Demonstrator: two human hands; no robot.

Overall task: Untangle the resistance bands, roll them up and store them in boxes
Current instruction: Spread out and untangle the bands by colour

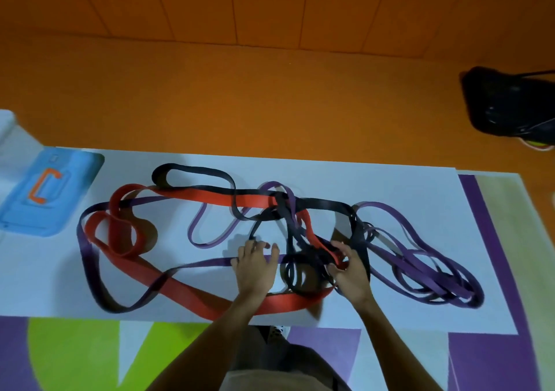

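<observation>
Left hand (255,270) flat on long purple rubber band (204,262), white floor mat (420,186); right hand (351,273) pinches wide red rubber band (180,293) amid black rubber band (315,204) knot, where 1 tug could tighten it.

Both bare forearms reach in from the near edge. The left hand (255,267) lies palm down, its fingers straight and spread. Just right of it, the right hand (350,270) curls fingers and thumb round a red band (315,239).

Tangled bands (282,222) across white sheet (405,186)
</observation>
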